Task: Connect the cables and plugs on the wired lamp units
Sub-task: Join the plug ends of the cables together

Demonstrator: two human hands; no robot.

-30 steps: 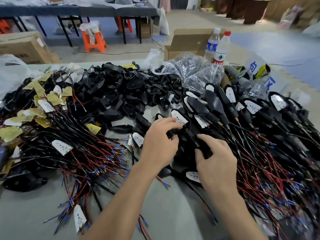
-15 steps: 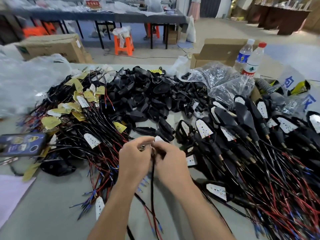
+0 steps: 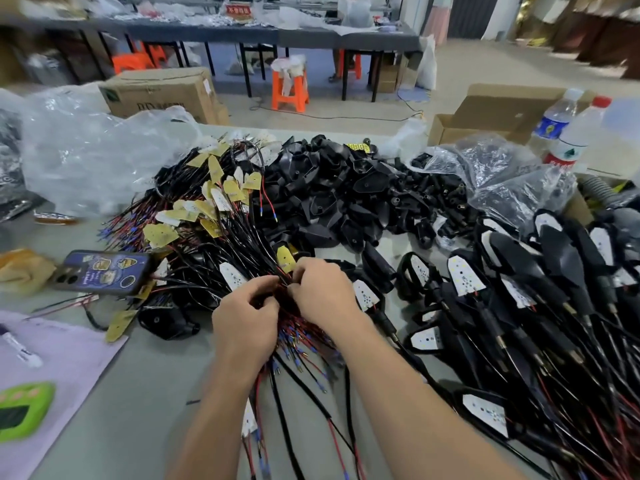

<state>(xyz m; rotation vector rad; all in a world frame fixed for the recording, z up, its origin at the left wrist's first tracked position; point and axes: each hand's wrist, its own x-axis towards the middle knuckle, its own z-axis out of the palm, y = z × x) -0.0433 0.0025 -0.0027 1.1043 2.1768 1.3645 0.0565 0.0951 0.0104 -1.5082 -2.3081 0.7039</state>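
My left hand (image 3: 246, 323) and my right hand (image 3: 323, 292) meet at the near edge of a heap of wired LED boards (image 3: 214, 230), small yellow and white plates on black, red and blue leads. Both hands curl around wires (image 3: 301, 330) of that bundle, fingertips close together. What exactly sits between the fingertips is hidden. A pile of empty black lamp housings (image 3: 343, 195) lies behind. On the right lie several assembled lamp units (image 3: 519, 282) with white LED faces and trailing cables.
A phone (image 3: 100, 271) lies at the left of the grey table (image 3: 138, 410), near a purple sheet (image 3: 59, 362) and a green object (image 3: 24, 410). Clear plastic bags (image 3: 97, 161) sit at the back left and right. Two water bottles (image 3: 568, 133) and a cardboard box (image 3: 498, 112) stand far right.
My view and both hands have shifted left, from the assembled lamp units to the heap of wired boards. The hands now grasp the bundle's leads.
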